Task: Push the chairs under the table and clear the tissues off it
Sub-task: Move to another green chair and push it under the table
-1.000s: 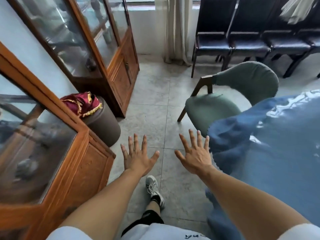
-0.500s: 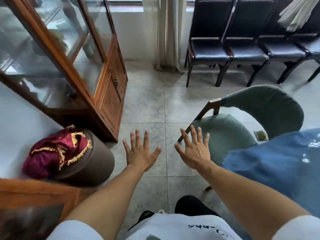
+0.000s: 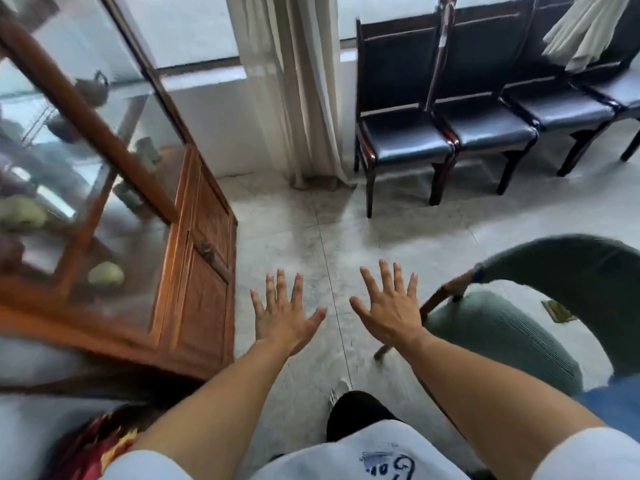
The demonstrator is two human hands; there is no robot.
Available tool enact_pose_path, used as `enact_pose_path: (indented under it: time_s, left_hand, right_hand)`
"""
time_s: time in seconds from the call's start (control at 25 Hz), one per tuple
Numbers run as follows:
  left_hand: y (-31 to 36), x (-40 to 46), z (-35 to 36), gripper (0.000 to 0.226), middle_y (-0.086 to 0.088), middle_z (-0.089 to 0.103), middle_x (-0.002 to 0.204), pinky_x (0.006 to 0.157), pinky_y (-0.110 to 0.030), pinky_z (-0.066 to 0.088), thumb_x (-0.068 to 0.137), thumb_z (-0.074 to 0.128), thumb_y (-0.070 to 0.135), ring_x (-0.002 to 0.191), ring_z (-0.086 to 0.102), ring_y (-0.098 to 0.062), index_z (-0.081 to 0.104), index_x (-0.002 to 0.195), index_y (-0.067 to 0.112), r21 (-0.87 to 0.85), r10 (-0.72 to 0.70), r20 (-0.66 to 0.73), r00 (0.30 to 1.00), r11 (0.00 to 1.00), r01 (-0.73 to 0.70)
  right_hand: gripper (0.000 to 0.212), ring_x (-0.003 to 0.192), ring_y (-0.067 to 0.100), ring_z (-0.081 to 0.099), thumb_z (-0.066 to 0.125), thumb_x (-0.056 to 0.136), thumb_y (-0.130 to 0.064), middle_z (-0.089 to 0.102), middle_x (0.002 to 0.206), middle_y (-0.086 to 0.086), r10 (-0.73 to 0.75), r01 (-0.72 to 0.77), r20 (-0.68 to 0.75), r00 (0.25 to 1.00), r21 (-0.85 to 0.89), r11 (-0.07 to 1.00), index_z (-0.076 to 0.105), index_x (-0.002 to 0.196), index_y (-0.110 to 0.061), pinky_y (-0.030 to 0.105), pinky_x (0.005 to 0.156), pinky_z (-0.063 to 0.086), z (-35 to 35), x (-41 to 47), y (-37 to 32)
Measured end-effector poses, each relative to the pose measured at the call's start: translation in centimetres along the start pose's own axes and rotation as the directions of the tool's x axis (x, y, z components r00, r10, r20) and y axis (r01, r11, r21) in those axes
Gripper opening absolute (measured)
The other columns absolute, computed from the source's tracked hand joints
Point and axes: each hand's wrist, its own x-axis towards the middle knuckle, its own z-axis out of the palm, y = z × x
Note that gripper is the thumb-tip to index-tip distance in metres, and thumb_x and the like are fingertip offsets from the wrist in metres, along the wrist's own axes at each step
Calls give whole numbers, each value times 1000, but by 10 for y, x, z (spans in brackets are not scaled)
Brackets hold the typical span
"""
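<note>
Both hands, left (image 3: pixel 282 315) and right (image 3: pixel 389 311), stay spread and empty over the floor as the view swings up from the blue table (image 3: pixel 613 400), the green chair (image 3: pixel 540 323) at right still not pushed in

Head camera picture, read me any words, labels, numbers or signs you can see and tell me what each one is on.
White shirt: blue print at the lower edge, too blurred and cut off to read.
Small greenish tag on the green chair: too small to read.
Wooden cabinet, dark chairs, curtain: no text visible.
</note>
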Motion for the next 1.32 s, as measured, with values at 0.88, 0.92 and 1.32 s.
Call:
enact_pose_path:
  time_s: [0.88,0.92,1.32]
  left_hand:
    - [175,503,-189,93,-9,-17,171,121,-62,-15,89,9,84,156,-23,-28,-10,163,32,97,650,106,752,746,-659]
    - [192,516,-191,93,-9,-18,171,122,-62,-14,89,9,84,156,-23,-28,-10,163,32,106,680,121,723,716,-690]
    - [441,596,-184,101,-10,-15,171,122,-61,-14,79,0,87,156,-21,-28,-7,163,31,198,851,243,465,426,-883]
  right_hand:
    - [76,156,32,-21,16,99,-72,-17,171,10,706,-679,-25,707,252,689,-8,162,-37,62,121,-17,-150,365,95]
    - [76,156,32,-22,16,99,-72,-18,170,10,737,-708,-10,676,269,653,-8,162,-37,62,121,-18,-152,370,109]
    - [77,156,34,-22,15,100,-70,-22,169,10,918,-898,170,358,333,288,-12,162,-33,62,121,-18,-153,382,306]
